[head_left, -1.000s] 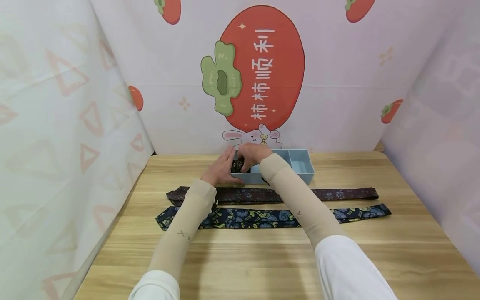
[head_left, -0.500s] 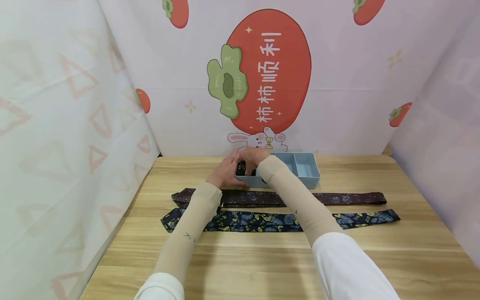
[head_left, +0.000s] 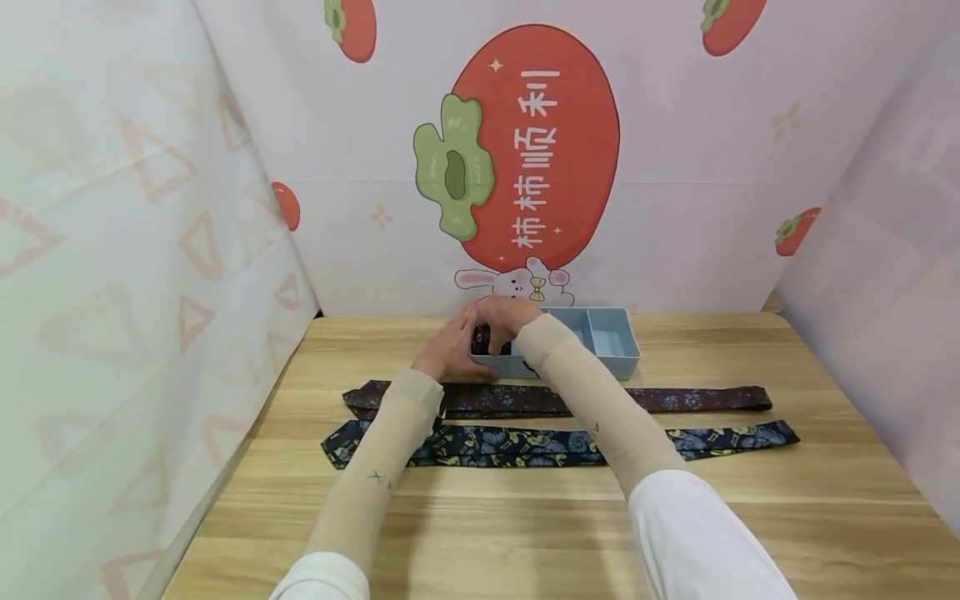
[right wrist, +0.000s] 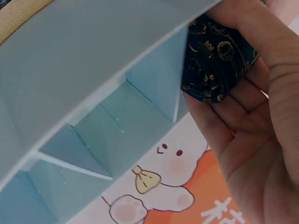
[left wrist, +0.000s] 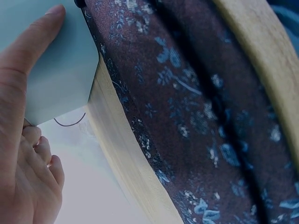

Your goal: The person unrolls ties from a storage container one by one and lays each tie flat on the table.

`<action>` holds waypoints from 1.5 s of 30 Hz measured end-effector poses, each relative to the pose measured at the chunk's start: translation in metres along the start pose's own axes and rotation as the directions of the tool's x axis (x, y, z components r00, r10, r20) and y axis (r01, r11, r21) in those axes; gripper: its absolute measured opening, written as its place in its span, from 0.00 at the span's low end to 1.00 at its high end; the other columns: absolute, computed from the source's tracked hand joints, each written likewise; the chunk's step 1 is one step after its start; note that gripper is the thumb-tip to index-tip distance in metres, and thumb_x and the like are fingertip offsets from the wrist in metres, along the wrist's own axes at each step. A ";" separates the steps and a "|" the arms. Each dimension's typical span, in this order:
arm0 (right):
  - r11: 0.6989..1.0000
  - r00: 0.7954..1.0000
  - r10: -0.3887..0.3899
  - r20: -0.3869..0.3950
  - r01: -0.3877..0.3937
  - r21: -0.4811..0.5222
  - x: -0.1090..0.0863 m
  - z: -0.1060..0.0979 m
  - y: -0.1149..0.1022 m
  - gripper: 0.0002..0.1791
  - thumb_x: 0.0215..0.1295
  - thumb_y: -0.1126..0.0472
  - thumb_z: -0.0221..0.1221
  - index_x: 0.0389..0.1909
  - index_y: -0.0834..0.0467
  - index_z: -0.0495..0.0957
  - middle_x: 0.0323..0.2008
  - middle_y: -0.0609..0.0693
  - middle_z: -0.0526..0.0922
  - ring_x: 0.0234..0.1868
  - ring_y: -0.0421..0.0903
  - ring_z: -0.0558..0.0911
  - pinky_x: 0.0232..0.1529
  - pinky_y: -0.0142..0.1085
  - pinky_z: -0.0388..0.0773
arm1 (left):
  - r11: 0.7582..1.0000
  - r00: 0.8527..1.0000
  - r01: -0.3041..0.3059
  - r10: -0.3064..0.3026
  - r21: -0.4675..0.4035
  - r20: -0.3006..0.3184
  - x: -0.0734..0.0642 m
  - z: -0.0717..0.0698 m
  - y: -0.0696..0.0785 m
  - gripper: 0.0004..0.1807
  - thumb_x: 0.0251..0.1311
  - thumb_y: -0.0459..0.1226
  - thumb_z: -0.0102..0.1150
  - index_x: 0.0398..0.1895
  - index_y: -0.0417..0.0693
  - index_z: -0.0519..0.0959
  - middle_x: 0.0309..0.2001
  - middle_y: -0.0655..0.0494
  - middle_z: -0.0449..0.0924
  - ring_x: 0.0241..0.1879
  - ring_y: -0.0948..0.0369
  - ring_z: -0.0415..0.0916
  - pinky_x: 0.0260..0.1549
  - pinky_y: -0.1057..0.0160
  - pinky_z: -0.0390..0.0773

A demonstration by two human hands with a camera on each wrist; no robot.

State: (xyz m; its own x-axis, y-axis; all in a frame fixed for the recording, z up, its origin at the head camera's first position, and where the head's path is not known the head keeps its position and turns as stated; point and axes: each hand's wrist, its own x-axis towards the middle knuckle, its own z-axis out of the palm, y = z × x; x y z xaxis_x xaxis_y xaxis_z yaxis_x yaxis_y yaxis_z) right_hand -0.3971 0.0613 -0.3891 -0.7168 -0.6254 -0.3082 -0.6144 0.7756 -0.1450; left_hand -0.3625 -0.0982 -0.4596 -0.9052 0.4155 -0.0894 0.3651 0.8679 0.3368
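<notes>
A light blue divided box (head_left: 621, 367) stands at the back of the table. My left hand (head_left: 447, 348) grips its left end; in the left wrist view the thumb (left wrist: 35, 39) lies along the front wall, the other fingers around the end. My right hand (head_left: 508, 317) reaches over the leftmost compartment and holds a rolled-up dark necktie (head_left: 482, 339) there. Seen from the right wrist, this rolled tie (right wrist: 212, 65) is blue-black with gold motifs, between thumb and fingers beside a divider. The back of my right hand hides part of the roll in the head view.
In front of the box a maroon floral necktie (head_left: 682, 399) lies flat across the wooden table (head_left: 495, 533). Nearer, a navy necktie with yellow and blue figures (head_left: 517, 447) runs parallel to it. Printed cloth (head_left: 360, 142) hangs close behind the box, with more at both sides.
The whole head view has shifted a little, scenery and all. Both hands stay at the box's left end, the right still on the rolled necktie.
</notes>
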 end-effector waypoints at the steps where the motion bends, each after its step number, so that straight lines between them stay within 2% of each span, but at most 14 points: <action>1: 1.000 1.000 -0.008 -0.004 0.008 0.005 -0.001 -0.002 0.000 0.24 0.59 0.58 0.77 0.57 0.51 0.86 0.51 0.49 0.87 0.48 0.48 0.82 0.58 0.43 0.85 | 1.000 1.000 0.001 -0.001 -0.009 -0.001 0.001 0.001 -0.001 0.75 0.49 0.61 0.80 0.88 0.49 0.37 0.88 0.52 0.37 0.87 0.51 0.41 0.85 0.51 0.51; 6: 0.999 0.999 -0.030 -0.039 0.031 0.027 -0.010 -0.016 -0.005 0.18 0.57 0.60 0.78 0.49 0.55 0.89 0.43 0.50 0.90 0.41 0.47 0.85 0.53 0.42 0.87 | 0.999 0.999 -0.033 0.032 -0.006 -0.031 0.008 0.006 -0.006 0.76 0.47 0.60 0.82 0.88 0.48 0.38 0.88 0.51 0.40 0.85 0.50 0.46 0.84 0.51 0.54; 11: 0.999 0.998 -0.039 -0.043 0.038 -0.033 -0.020 -0.031 -0.012 0.12 0.59 0.59 0.76 0.42 0.58 0.90 0.36 0.49 0.90 0.34 0.45 0.83 0.45 0.39 0.88 | 0.998 0.998 -0.054 0.055 0.035 -0.042 0.008 0.006 -0.006 0.75 0.47 0.61 0.81 0.88 0.50 0.39 0.87 0.52 0.41 0.85 0.50 0.48 0.84 0.51 0.55; 15: 0.996 0.999 -0.039 -0.038 0.036 -0.078 -0.028 -0.039 -0.016 0.13 0.60 0.57 0.76 0.43 0.58 0.90 0.36 0.50 0.90 0.35 0.45 0.83 0.45 0.39 0.89 | 0.998 0.997 -0.056 0.058 0.041 -0.050 0.002 0.003 0.000 0.74 0.47 0.60 0.83 0.87 0.50 0.42 0.87 0.50 0.45 0.84 0.49 0.51 0.83 0.50 0.57; 21: 0.990 0.997 -0.019 -0.078 0.008 -0.143 -0.041 -0.052 -0.022 0.15 0.59 0.55 0.77 0.44 0.57 0.89 0.38 0.51 0.90 0.40 0.48 0.85 0.47 0.41 0.89 | 0.996 0.998 -0.048 0.051 0.078 -0.039 0.001 0.004 0.002 0.75 0.47 0.61 0.82 0.88 0.48 0.40 0.88 0.50 0.40 0.86 0.50 0.45 0.84 0.51 0.53; 26: 0.988 0.995 0.018 -0.101 -0.033 -0.150 -0.065 -0.069 -0.026 0.18 0.59 0.52 0.77 0.47 0.56 0.88 0.41 0.52 0.89 0.43 0.49 0.86 0.45 0.43 0.87 | 0.993 0.998 -0.063 0.066 0.102 -0.025 0.004 0.005 0.002 0.77 0.49 0.61 0.80 0.87 0.45 0.36 0.88 0.48 0.36 0.87 0.50 0.39 0.85 0.49 0.50; 31: 0.993 0.995 0.044 -0.087 -0.053 -0.104 -0.091 -0.079 -0.029 0.26 0.59 0.49 0.77 0.53 0.58 0.85 0.46 0.52 0.88 0.44 0.48 0.85 0.45 0.42 0.87 | 0.994 0.999 -0.034 0.035 0.102 -0.003 0.001 0.001 0.006 0.76 0.50 0.61 0.80 0.87 0.41 0.36 0.88 0.46 0.36 0.87 0.50 0.36 0.86 0.50 0.47; 35: 0.994 0.996 0.056 -0.075 -0.062 -0.088 -0.112 -0.081 -0.030 0.27 0.59 0.47 0.77 0.53 0.59 0.85 0.46 0.52 0.88 0.43 0.48 0.86 0.46 0.41 0.88 | 0.991 1.000 -0.016 0.014 0.135 0.014 0.004 0.002 0.005 0.75 0.51 0.62 0.78 0.86 0.38 0.37 0.88 0.44 0.34 0.87 0.49 0.35 0.85 0.49 0.47; 39: 0.993 0.993 0.089 -0.073 -0.094 -0.066 -0.134 -0.078 -0.031 0.31 0.58 0.45 0.77 0.56 0.59 0.83 0.48 0.54 0.85 0.45 0.49 0.83 0.47 0.42 0.87 | 0.989 1.000 -0.026 0.026 0.143 0.005 0.010 0.009 0.000 0.76 0.49 0.63 0.79 0.86 0.36 0.39 0.87 0.41 0.36 0.87 0.48 0.35 0.85 0.48 0.48; 42: 0.995 0.992 0.093 -0.082 -0.096 -0.039 -0.150 -0.074 -0.031 0.29 0.57 0.44 0.77 0.52 0.59 0.84 0.40 0.52 0.84 0.38 0.47 0.82 0.40 0.39 0.85 | 0.989 0.999 -0.033 0.032 0.141 0.005 0.011 0.010 -0.001 0.77 0.48 0.63 0.80 0.86 0.36 0.39 0.87 0.40 0.35 0.87 0.47 0.35 0.85 0.48 0.48; 45: 0.997 0.994 0.069 -0.088 -0.071 -0.014 -0.166 -0.068 -0.032 0.19 0.57 0.46 0.77 0.34 0.56 0.84 0.24 0.47 0.76 0.25 0.44 0.75 0.28 0.35 0.73 | 0.987 0.999 -0.040 0.039 0.153 0.011 0.008 0.006 0.001 0.78 0.48 0.64 0.80 0.86 0.35 0.39 0.87 0.39 0.35 0.87 0.47 0.35 0.85 0.48 0.49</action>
State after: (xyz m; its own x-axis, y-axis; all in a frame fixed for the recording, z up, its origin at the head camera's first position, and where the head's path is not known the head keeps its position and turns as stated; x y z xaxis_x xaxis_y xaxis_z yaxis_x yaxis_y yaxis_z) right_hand -0.2812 0.1342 -0.2693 -0.7839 -0.5752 -0.2338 -0.5666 0.8167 -0.1094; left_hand -0.3682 -0.0921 -0.4659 -0.8878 0.4521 -0.0864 0.4304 0.8819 0.1923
